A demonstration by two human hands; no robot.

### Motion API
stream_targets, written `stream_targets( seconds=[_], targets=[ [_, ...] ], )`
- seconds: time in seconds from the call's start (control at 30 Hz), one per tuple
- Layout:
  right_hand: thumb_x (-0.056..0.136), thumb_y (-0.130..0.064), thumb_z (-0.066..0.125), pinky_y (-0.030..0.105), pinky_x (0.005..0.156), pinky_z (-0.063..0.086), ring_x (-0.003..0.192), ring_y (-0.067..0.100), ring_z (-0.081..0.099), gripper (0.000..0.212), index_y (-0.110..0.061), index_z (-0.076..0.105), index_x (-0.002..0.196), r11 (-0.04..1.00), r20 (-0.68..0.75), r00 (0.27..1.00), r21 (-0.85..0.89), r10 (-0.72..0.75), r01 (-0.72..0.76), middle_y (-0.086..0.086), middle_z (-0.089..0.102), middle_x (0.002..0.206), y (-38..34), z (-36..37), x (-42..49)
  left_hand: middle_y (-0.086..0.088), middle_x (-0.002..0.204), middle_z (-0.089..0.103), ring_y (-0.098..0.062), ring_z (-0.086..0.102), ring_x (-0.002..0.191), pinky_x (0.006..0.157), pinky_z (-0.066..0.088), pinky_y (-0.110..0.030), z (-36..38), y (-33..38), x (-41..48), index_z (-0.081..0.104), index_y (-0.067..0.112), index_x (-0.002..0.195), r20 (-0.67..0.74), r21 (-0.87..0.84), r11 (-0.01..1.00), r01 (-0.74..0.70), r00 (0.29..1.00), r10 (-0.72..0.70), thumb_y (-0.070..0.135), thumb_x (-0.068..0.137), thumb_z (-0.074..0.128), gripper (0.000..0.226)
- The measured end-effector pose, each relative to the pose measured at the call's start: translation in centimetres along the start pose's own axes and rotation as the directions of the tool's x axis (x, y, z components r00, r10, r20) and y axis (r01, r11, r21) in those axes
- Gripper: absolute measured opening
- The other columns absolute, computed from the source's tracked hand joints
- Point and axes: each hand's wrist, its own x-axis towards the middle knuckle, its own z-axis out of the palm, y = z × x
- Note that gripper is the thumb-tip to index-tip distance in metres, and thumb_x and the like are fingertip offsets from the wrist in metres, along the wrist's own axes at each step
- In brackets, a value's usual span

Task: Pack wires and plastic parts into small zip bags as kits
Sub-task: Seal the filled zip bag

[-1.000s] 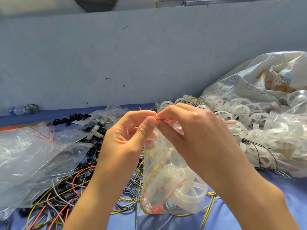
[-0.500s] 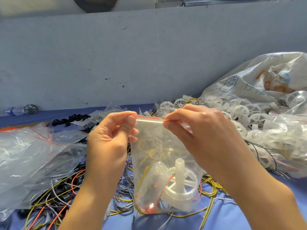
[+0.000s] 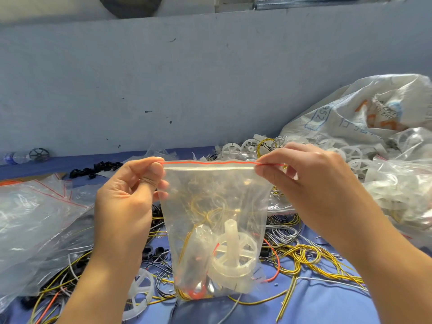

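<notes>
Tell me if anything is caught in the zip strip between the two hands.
Nothing visible is. The left hand and right hand pinch the two top corners of the zip bag; its zip strip runs clear between them. The wires and white plastic wheel sit well below it.

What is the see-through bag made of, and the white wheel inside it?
The bag looks like thin, glossy clear plastic: it crinkles and shows the contents. The wheel seems to be milky, slightly see-through moulded plastic, matte and stiff.
</notes>
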Motion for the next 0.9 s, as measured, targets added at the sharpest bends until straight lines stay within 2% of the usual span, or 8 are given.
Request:
stream_targets(
  seconds=[0.23,0.37,0.43,0.5,0.57,0.63,0.7,0.9],
  targets=[
    [0.090,-0.034,0.061,0.032,0.067,0.044,0.070,0.006,0.050,0.014,-0.030,0.074,0.091,0.998,-0.042,0.999,0.065,0.004,-0.001,-0.014,0.064,0.084,0.7,-0.1,-0.1,0.010,0.078,0.068,-0.006,0.063,0.070,0.065,0.056,-0.019,-0.4,-0.2,0.2,0.074,0.030,0.087,-0.023,0.014,1.000,0.027,0.999,-0.027,0.037,0.083,0.065,0.012],
    [0.090,-0.030,0.065,0.022,0.069,0.047,0.075,0.006,0.061,0.008,-0.032,0.072,0.091,0.979,-0.042,0.998,0.201,0.053,-0.044,-0.016,0.067,0.084,0.8,0.7,-0.1,0.012,0.084,0.070,-0.006,0.066,0.080,0.074,0.057,-0.022,-0.3,0.4,0.4,0.072,0.031,0.095,-0.010,0.055,0.997,0.047,0.999,-0.047,0.037,0.086,0.064,0.013],
    [0.091,-0.025,0.066,0.016,0.072,0.047,0.080,0.004,0.062,0.008,-0.031,0.072,0.091,0.961,-0.029,0.996,0.268,0.078,-0.068,-0.017,0.068,0.085,0.8,1.3,-0.2,0.020,0.100,0.069,0.001,0.063,0.095,0.082,0.048,-0.012,0.1,1.1,0.1,0.066,0.036,0.107,0.006,0.301,0.949,-0.089,0.996,0.091,0.040,0.091,0.062,0.017],
    [0.092,-0.022,0.066,0.013,0.073,0.047,0.081,0.002,0.063,0.009,-0.029,0.071,0.092,0.956,-0.029,0.998,0.288,0.062,-0.051,-0.016,0.069,0.087,0.6,1.8,-0.2,0.026,0.116,0.060,0.005,0.053,0.110,0.089,0.036,-0.006,0.9,2.4,-0.4,0.058,0.041,0.118,0.111,0.534,0.798,-0.280,0.959,0.262,0.044,0.093,0.060,0.026],
    [0.093,-0.020,0.065,0.015,0.074,0.048,0.080,0.004,0.063,0.008,-0.025,0.072,0.093,0.955,-0.055,0.998,0.298,0.027,-0.009,-0.013,0.070,0.088,0.2,2.3,-0.1,0.026,0.120,0.054,0.005,0.046,0.114,0.094,0.030,-0.004,2.0,3.6,-1.0,0.056,0.039,0.125,0.287,0.597,0.668,-0.445,0.896,0.340,0.048,0.094,0.057,0.032],
    [0.093,-0.019,0.065,0.018,0.075,0.048,0.081,0.005,0.063,0.008,-0.024,0.072,0.093,0.942,-0.084,0.996,0.334,0.004,0.024,-0.013,0.069,0.088,-0.2,2.6,0.0,0.022,0.119,0.058,-0.002,0.049,0.114,0.102,0.035,-0.021,3.1,4.2,-1.6,0.059,0.032,0.126,0.445,0.592,0.596,-0.543,0.837,0.320,0.049,0.093,0.052,0.038],
    [0.093,-0.019,0.065,0.018,0.076,0.049,0.082,0.007,0.064,0.009,-0.024,0.072,0.094,0.924,-0.097,0.995,0.380,-0.007,0.044,-0.014,0.070,0.089,-0.7,2.8,-0.1,0.016,0.114,0.066,-0.007,0.054,0.106,0.102,0.040,-0.039,4.1,4.2,-2.1,0.063,0.027,0.122,0.523,0.576,0.572,-0.585,0.801,0.292,0.046,0.093,0.051,0.037],
    [0.090,-0.016,0.068,0.015,0.078,0.049,0.085,0.009,0.066,0.012,-0.026,0.074,0.092,0.848,-0.067,0.997,0.530,0.023,0.016,-0.017,0.071,0.088,-1.7,2.6,-0.2,0.013,0.089,0.070,-0.015,0.066,0.080,0.076,0.051,-0.043,4.0,4.2,-2.1,0.071,0.025,0.101,0.514,0.586,0.557,-0.588,0.801,0.306,0.034,0.094,0.054,0.021]
  ],
)
